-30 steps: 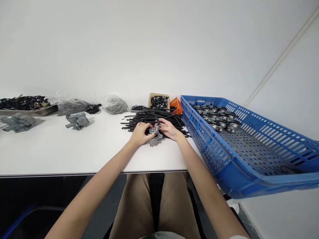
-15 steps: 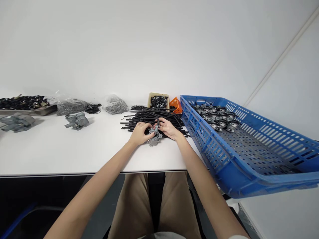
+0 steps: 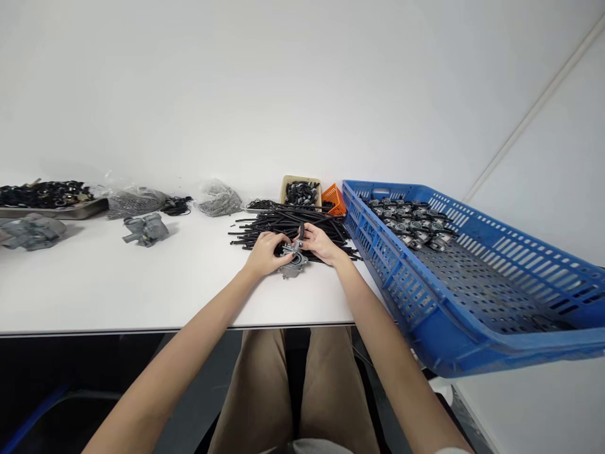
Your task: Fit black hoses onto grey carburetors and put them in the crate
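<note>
A grey metal carburetor rests at the front edge of a pile of black rubber hoses. My left hand is closed on the carburetor's left side, thumb across its top. With my right hand I pinch a short black hose that stands at the top of the carburetor. Its lower end is partly hidden by my fingers, so how far it sits on the fitting cannot be made out.
On the right stands a blue crate holding several carburetors. Behind the hoses are a cream tray of small parts and an orange basket. Two carburetors, plastic bags and a metal tray lie leftward.
The short hose has tilted a little, its upper end moving rightward. My right fingers have shifted slightly on it, while the carburetor and my left hand stay in place.
</note>
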{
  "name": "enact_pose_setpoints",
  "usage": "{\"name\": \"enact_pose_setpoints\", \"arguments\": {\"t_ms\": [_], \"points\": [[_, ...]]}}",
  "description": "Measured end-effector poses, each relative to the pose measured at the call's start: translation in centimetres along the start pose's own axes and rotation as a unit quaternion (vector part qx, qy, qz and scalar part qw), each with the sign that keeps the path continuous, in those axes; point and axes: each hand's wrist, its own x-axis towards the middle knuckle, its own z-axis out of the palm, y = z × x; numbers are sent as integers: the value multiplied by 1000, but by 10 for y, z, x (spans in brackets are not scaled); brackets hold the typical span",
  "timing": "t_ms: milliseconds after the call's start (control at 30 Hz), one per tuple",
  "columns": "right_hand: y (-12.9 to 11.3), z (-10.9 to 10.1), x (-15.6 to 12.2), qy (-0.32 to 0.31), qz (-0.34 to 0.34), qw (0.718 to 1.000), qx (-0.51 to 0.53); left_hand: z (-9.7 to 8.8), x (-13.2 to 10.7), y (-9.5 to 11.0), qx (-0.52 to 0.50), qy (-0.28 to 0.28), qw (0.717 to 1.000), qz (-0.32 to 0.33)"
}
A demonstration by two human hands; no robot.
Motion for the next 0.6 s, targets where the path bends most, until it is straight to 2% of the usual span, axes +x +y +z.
{"name": "enact_pose_setpoints", "arguments": {"t_ms": [600], "points": [[2,-3,-1,-19,1,999,28,0,-1,-2,5,8,1000,2]]}}
